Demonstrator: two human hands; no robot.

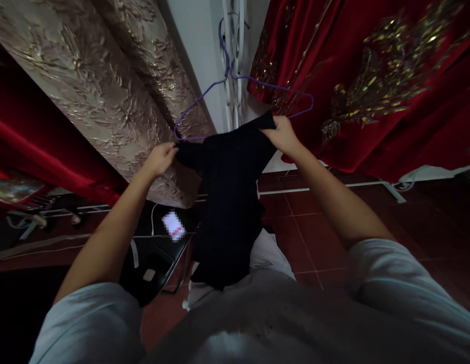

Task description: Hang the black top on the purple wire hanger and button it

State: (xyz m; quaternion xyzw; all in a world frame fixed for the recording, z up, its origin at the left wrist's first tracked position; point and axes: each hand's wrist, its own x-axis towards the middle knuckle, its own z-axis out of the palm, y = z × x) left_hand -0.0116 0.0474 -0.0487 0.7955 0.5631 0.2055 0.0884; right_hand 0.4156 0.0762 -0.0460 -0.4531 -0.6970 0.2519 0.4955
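A dark navy or black T-shirt [231,197] hangs stretched between my two hands, its lower part draped down toward my lap. My left hand [160,158] pinches the end of its left sleeve. On the other side, my right hand [283,134] grips the right sleeve, thumb along the front. Just beyond the shirt's upper edge is a purple wire hanger [204,93], its hook up at a white metal stand. The hanger's bottom bar is partly hidden behind the shirt, and I cannot tell whether it touches the cloth.
Embossed beige-gold fabric [106,96] hangs at the left, red fabric with gold sequins [390,76] at the right. A black table [162,273] at lower left carries a lit, blurred-out phone [173,225] and a cable. A white rack base [394,192] stands on red floor tiles [314,237].
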